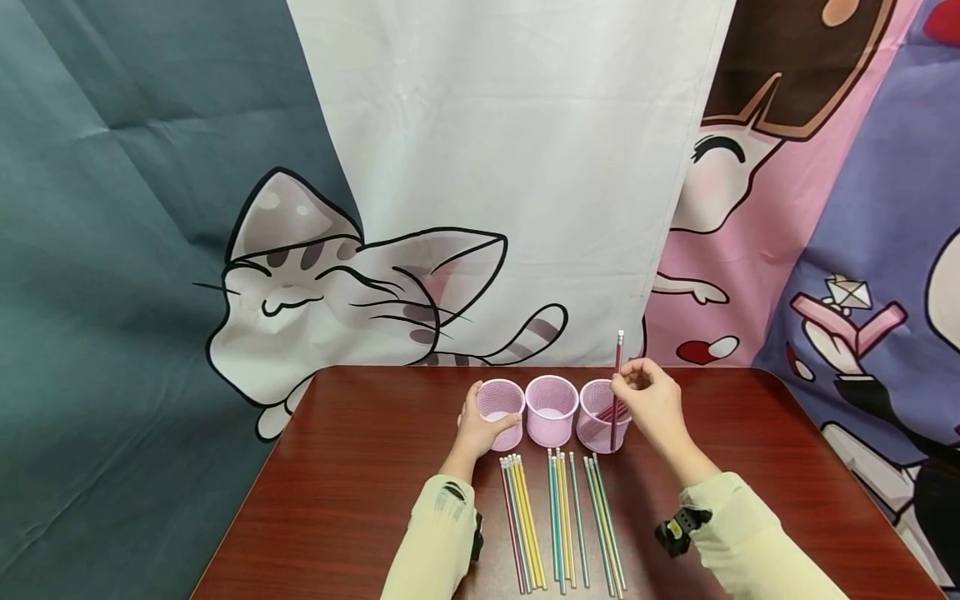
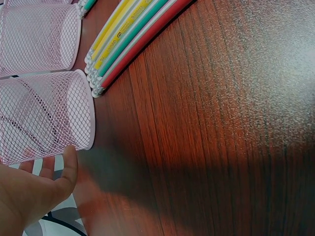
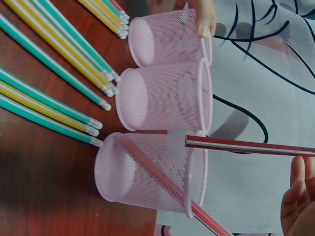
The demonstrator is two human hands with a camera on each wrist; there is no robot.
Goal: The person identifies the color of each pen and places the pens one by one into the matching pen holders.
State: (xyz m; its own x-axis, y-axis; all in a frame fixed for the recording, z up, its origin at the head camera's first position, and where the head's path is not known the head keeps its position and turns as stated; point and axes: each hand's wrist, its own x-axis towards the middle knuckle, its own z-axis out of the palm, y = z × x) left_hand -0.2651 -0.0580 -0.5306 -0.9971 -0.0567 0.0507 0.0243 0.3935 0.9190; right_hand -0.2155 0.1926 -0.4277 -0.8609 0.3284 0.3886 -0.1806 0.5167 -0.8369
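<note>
Three pink mesh pencil cups stand in a row. My left hand (image 1: 474, 429) grips the left cup (image 1: 491, 389), thumb across its front and fingers at its far side. My right hand (image 1: 660, 410) pinches an upright red pencil (image 1: 618, 354) near the right cup (image 1: 589, 435). In the right wrist view the held pencil's (image 3: 246, 145) lower end is over that cup's opening. Red pencil (image 3: 153, 169) stock leans inside the right cup; how many is unclear. The middle cup (image 1: 551, 432) stands between the two, its white bottom showing.
On the brown table (image 1: 360, 500), in front of the cups, lie yellow and red pencils (image 1: 528, 533) at left, green and yellow pencils (image 1: 561, 525) in the middle, and more green and yellow pencils (image 1: 606, 525) at right. A printed cloth (image 1: 510, 167) hangs behind the table.
</note>
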